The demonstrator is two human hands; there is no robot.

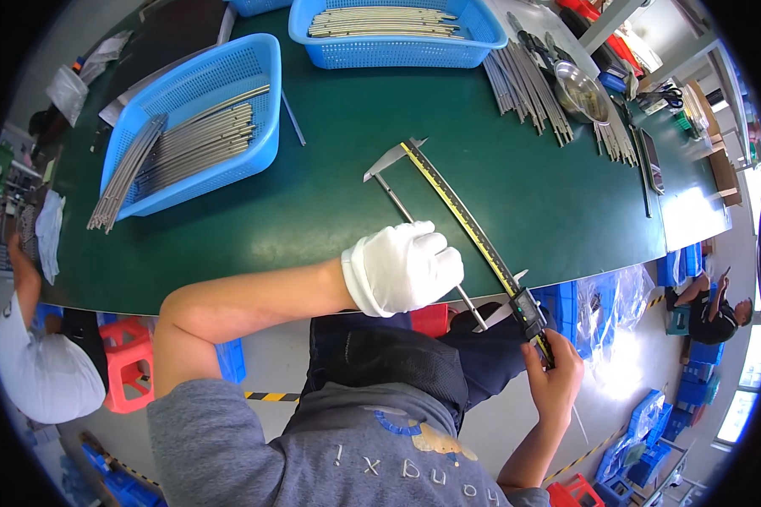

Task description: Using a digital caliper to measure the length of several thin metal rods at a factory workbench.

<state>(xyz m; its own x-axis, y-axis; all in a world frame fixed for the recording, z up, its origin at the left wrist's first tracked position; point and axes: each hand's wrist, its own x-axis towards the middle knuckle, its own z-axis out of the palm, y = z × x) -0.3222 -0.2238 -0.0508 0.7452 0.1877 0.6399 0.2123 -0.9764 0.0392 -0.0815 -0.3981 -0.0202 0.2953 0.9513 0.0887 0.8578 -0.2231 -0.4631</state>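
Beside the caliper (468, 221), the gloved left hand (406, 269) clasps a rod (393, 198); the right hand (556, 372) pinches the caliper's display end.

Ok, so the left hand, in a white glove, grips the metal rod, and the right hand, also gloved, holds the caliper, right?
Not quite: the right hand is bare, as the head view shows. The rest stands: the left hand is in a white glove and grips the metal rod, and the right hand holds the caliper.
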